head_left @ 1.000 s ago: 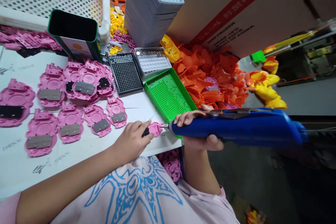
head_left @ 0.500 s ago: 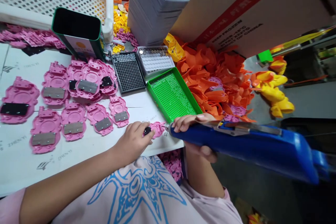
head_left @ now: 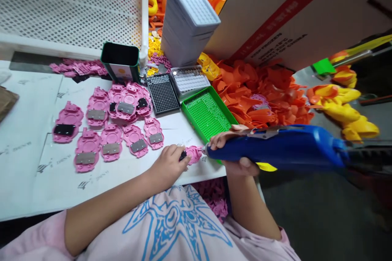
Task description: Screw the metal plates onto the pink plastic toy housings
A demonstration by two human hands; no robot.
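My left hand is closed on a pink plastic casing at the table's front edge, fingers over its black cover plate. Wrapped in my right hand is a blue electric screwdriver, lying almost level. Its tip meets the right end of the casing; whether a screw sits there is too small to tell. To the left lie several more pink casings with grey or black plates, some of them piled up. Just beyond my hands stands a green screw tray with small screws in its holes.
A black perforated tray and a white tray of round metal pieces sit behind. Farther back are a dark green bin and a tall stack of white trays. Orange parts heap beside a large carton at right.
The whole view has shifted, so the table things appear lower and farther right. Both hands keep their hold, and the screwdriver tip stays at the casing's right end.
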